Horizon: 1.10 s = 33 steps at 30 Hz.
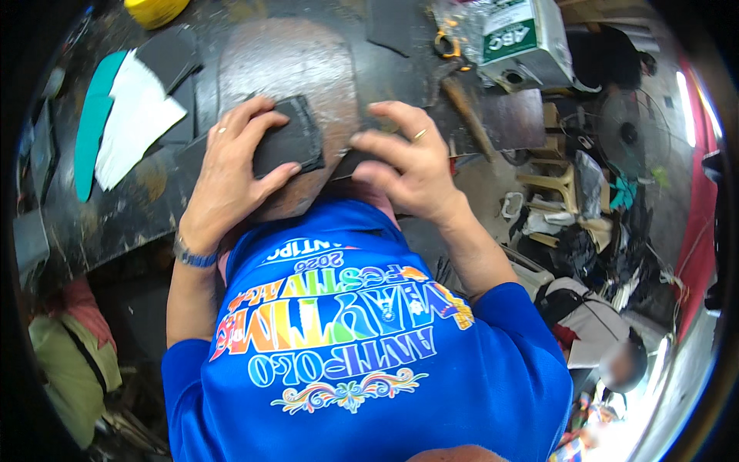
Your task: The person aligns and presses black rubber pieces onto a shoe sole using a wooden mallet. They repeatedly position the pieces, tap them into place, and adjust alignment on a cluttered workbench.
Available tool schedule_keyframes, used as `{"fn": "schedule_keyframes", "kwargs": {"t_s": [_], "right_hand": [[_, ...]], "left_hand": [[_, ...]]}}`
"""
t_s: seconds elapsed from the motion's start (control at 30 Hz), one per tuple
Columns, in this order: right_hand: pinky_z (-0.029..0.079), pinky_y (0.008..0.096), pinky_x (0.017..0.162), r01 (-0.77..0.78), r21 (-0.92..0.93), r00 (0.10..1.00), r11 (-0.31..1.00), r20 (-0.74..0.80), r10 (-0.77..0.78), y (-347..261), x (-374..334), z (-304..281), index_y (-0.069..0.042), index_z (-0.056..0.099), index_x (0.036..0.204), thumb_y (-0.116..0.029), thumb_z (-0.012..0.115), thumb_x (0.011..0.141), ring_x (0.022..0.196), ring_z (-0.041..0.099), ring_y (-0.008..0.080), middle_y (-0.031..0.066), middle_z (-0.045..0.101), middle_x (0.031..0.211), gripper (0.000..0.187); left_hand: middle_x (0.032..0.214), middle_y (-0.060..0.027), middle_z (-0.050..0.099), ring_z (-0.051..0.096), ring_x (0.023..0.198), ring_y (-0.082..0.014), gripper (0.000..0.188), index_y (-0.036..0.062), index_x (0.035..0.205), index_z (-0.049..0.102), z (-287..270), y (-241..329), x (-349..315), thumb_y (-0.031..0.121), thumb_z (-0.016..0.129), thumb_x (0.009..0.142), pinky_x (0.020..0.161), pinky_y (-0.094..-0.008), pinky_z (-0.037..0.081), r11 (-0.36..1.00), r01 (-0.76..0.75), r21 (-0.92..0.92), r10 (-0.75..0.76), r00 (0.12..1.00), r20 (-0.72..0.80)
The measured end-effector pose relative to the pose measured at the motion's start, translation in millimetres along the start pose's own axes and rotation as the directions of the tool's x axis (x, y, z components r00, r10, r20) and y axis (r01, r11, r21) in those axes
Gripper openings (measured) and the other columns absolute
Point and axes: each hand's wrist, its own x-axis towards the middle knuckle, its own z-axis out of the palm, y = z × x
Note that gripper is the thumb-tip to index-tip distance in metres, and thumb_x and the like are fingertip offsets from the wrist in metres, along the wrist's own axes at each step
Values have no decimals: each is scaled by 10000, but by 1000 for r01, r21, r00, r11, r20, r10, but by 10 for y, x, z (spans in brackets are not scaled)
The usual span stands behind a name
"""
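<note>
My left hand (235, 158) is closed over a black flat piece (289, 142), with its fingers on the far edge and its thumb on the near side. The piece looks layered or folded along its right edge; its material I cannot make out. It rests on a worn brown board (331, 69) that lies on the dark table and reaches its near edge. To the right of the piece, my right hand (412, 158) hovers with curved fingers apart, slightly blurred. Nothing shows between those fingers.
Left on the dark table (100, 223) lie a teal strip (94, 127), white sheets (135, 123) and black pieces (165, 58). A hammer (468, 115), orange-handled scissors (445, 45) and a white-green can (523, 46) sit at right. People (593, 323) are nearby.
</note>
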Motion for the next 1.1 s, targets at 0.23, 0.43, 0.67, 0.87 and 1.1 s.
{"fn": "schedule_keyframes", "kwargs": {"t_s": [0.23, 0.43, 0.67, 0.87, 1.1], "right_hand": [[388, 216, 383, -465, 818, 412, 339, -139, 900, 1146, -150, -838, -12, 335, 1468, -201, 702, 951, 502, 618, 162, 144, 671, 785, 661], [322, 227, 361, -721, 633, 421, 282, 78, 903, 1936, -165, -1078, -66, 312, 1475, -209, 744, 909, 440, 513, 101, 107, 644, 714, 726], [281, 237, 362, -730, 669, 327, 137, 166, 930, 2332, -19, -1101, -21, 498, 1258, -207, 754, 887, 404, 438, 62, 49, 603, 663, 487], [512, 321, 525, -875, 104, 420, 473, -321, 849, 1801, -60, -988, 17, 642, 1280, -348, 744, 904, 581, 643, 166, 120, 688, 760, 534], [471, 321, 929, -240, 449, 924, 861, -167, 345, 188, 97, -338, -74, 755, 1156, -424, 552, 1041, 1086, 566, 154, 71, 542, 1306, 421]], "left_hand": [[1409, -144, 530, 482, 1347, -355, 578, 81, 1270, 610, -17, 38, 2, 232, 827, 757, 1131, -461, 357, 1000, 4, 26, -5, 999, 34], [1412, -144, 529, 480, 1351, -353, 567, 81, 1270, 609, -2, 37, -5, 232, 823, 767, 1131, -459, 355, 999, 0, 34, -1, 1000, 28], [1423, -143, 524, 472, 1361, -354, 559, 74, 1261, 612, -19, 50, 8, 223, 825, 767, 1135, -455, 354, 1000, 19, 15, -20, 999, 39], [1385, -153, 536, 485, 1325, -364, 575, 62, 1255, 610, -8, -11, -15, 255, 835, 761, 1115, -457, 361, 997, -75, -15, 75, 997, -8], [1449, -134, 502, 439, 1391, -348, 616, 94, 1323, 589, -3, -62, -41, 275, 820, 782, 1161, -480, 328, 999, -44, -11, 45, 998, 47]]}}
